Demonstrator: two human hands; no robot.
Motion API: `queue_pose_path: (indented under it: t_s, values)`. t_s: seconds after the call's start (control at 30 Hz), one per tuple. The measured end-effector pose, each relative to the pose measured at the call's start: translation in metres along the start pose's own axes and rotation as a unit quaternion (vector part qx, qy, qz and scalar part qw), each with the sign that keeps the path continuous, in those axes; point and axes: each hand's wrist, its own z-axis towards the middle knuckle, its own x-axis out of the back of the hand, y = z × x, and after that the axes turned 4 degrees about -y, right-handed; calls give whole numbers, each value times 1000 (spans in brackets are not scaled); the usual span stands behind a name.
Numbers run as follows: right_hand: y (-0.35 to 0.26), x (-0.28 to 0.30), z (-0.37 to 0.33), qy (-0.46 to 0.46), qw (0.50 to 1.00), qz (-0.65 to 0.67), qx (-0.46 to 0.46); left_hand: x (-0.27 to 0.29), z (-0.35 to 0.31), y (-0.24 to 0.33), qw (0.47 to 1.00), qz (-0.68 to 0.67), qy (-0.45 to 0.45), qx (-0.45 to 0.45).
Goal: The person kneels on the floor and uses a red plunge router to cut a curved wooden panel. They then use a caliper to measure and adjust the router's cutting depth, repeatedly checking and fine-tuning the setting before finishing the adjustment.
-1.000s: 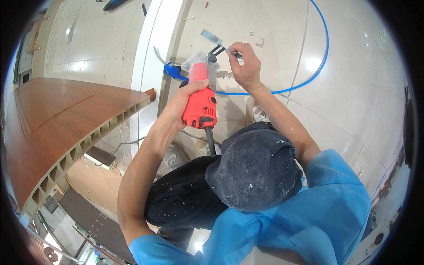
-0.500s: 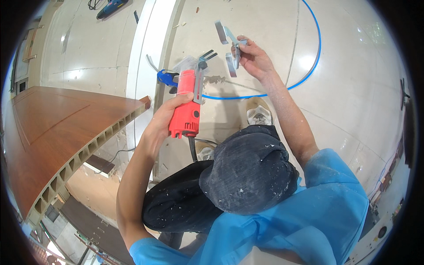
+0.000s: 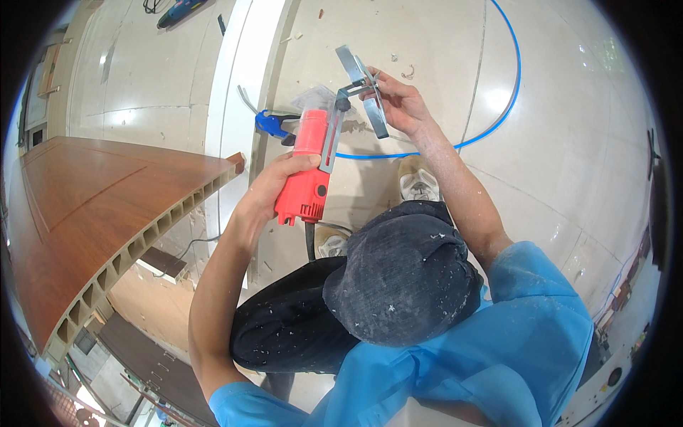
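My left hand [image 3: 279, 183] is wrapped round the red body of a trim router [image 3: 310, 135], its thumb lying across the front. The router has a clear plastic base at its far end and a black cord at its near end. A slotted metal arm [image 3: 330, 146] runs along its right side to a black knob. My right hand [image 3: 403, 105] grips a bent metal edge guide [image 3: 375, 116] with two flat plates. The guide meets the forked far end of the slotted arm; whether they are engaged I cannot tell.
At left stands a brown hollow-core panel [image 3: 121, 178] with open cells along its edge. A white frame piece [image 3: 238, 78] runs past the router. A blue air blow gun [image 3: 270, 124] lies beside it, and a blue hose [image 3: 517, 64] curves across the tiled floor. A blue power tool [image 3: 179, 13] lies farther off.
My right hand has brought the edge guide left and turned it, up to the arm on the router. My left hand and the router have shifted slightly right.
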Motion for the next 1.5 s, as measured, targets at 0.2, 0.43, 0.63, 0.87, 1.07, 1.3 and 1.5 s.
queue_pose_path:
  t_s: [0.2, 0.43, 0.63, 0.87, 1.07, 1.3, 1.5]
  values:
    - [-3, -1, -4, -84, 992, -86, -40, 12, 5, -7, 998, 20, -61, -25]
    - [-4, -11, -10, -69, 993, -93, -35, 19, 6, -13, 997, 28, -61, -22]
    - [-25, -45, -29, 2, 957, -268, 106, 22, 4, -12, 998, 13, -58, -15]
    - [-18, -74, -43, 90, 728, -613, 294, 21, 4, -12, 1000, -13, -22, -15]
    - [13, -57, -30, 34, 515, -736, 438, 17, 6, -17, 998, -27, -61, -22]
    - [22, -48, -31, 21, 482, -745, 460, 11, 12, -18, 998, -18, -59, -19]
    - [29, -46, -30, 23, 504, -734, 455, 5, 13, -18, 999, -32, -34, -21]
